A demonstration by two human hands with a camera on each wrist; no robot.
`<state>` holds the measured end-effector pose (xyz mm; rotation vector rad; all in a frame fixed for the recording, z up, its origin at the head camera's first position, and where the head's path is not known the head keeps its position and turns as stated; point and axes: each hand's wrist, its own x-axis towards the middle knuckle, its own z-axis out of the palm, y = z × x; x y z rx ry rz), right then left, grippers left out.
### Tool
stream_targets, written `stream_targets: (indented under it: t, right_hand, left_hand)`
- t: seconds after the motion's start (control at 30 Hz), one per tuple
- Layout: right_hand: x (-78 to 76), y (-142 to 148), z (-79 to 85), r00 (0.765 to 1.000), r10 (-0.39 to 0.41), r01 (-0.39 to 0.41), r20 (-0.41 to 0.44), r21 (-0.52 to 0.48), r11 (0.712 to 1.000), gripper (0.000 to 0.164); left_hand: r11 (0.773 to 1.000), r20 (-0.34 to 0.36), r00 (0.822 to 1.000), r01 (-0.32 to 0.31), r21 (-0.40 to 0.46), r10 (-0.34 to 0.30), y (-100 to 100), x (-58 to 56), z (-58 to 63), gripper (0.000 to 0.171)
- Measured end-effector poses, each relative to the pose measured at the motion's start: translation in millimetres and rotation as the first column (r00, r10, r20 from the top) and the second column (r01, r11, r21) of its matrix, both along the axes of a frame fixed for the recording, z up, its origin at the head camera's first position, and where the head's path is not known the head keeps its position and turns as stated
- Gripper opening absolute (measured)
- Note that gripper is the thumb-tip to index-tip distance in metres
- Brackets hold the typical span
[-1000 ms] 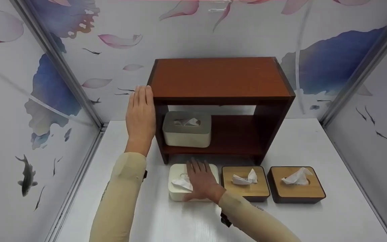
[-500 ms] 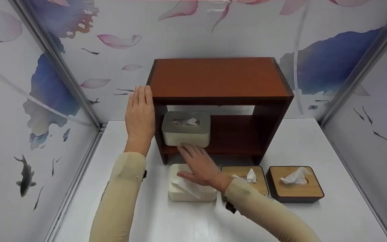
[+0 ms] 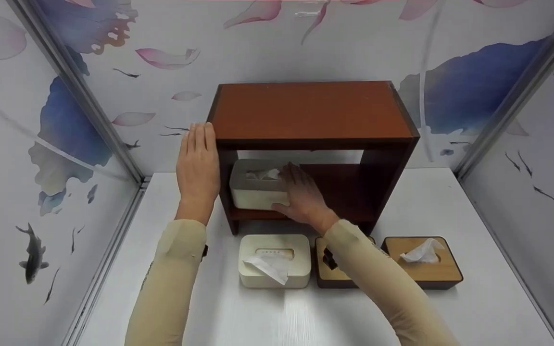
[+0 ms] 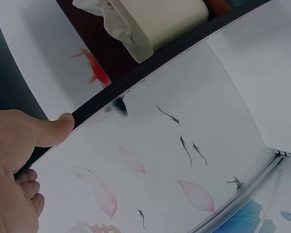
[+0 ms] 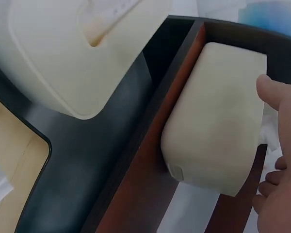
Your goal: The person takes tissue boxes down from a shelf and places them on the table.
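Note:
A cream tissue box with a grey-looking lid (image 3: 253,192) sits in the left part of the brown wooden shelf (image 3: 313,110). My left hand (image 3: 197,168) lies along the shelf's left side panel; in the left wrist view its thumb (image 4: 58,130) and fingers lie either side of the panel's edge. My right hand (image 3: 303,194) is at the box's right front corner, fingers extended over the lid's right side. In the right wrist view the thumb (image 5: 271,90) overlaps the edge of that box (image 5: 218,111), with the fingers spread beside it.
On the white table (image 3: 171,211), in front of the shelf, stands another cream tissue box (image 3: 253,276). To its right are two dark tissue boxes with wooden lids, one partly under my right sleeve (image 3: 378,274), the other box (image 3: 431,269) farther right. Printed panels (image 3: 171,29) enclose the table.
My right hand has gone from the front cream box, up and forward, to the box inside the shelf. The left hand keeps its place at the side panel.

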<state>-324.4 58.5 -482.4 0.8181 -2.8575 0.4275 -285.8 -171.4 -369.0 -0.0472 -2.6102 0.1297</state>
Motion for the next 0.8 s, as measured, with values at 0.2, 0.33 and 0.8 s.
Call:
stream_targets:
  t: [0.2, 0.33, 0.8]
  right_hand:
    - [-15.0, -7, 0.9, 0.996, -0.003, -0.003, 0.088, 0.066, 0.998, 0.094]
    - [-24.9, -9, 4.0, 0.985, -0.035, 0.018, 0.169, 0.102, 0.995, 0.105]
    - [-37.1, -14, 11.6, 0.979, -0.079, 0.044, 0.185, 0.189, 0.981, 0.108]
  left_hand:
    - [1.0, -0.001, 1.0, -0.006, 0.026, 0.006, -3, 1.5, 0.5, 0.07]
    - [0.999, -0.002, 1.0, -0.004, 0.039, 0.005, -2, 1.3, -0.2, 0.069]
    - [0.999, -0.011, 1.0, 0.009, 0.049, -0.008, -1, -0.2, 0.4, 0.065]
